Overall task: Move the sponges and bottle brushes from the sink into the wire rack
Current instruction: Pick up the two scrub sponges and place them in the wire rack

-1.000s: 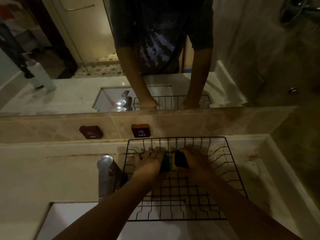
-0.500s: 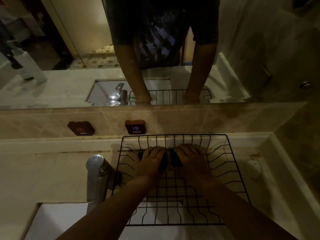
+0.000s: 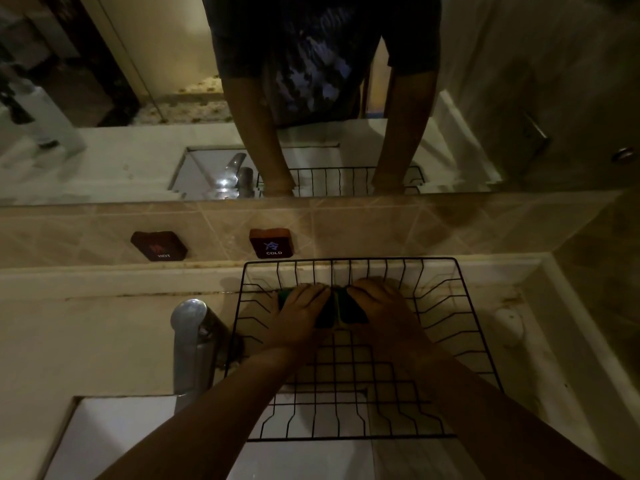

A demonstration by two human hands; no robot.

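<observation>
A black wire rack (image 3: 478,344) stands on the counter right of the tap, partly over the sink (image 3: 114,441). Both hands rest inside its far half. My left hand (image 3: 298,317) lies over a green-topped sponge (image 3: 327,315), whose left corner pokes out beyond the fingers. My right hand (image 3: 381,306) covers a second dark sponge (image 3: 351,311) with a yellow edge. The two sponges sit side by side, touching, low against the rack's floor. The fingers hide most of each sponge. No bottle brush is in view.
A chrome tap (image 3: 190,344) stands just left of the rack. HOT (image 3: 159,245) and COLD (image 3: 273,244) buttons sit on the tiled back wall under a mirror. A raised counter edge (image 3: 568,317) runs along the right.
Both hands have carried the sponges forward and down toward the rack's far end. The fingers now lie flatter over them.
</observation>
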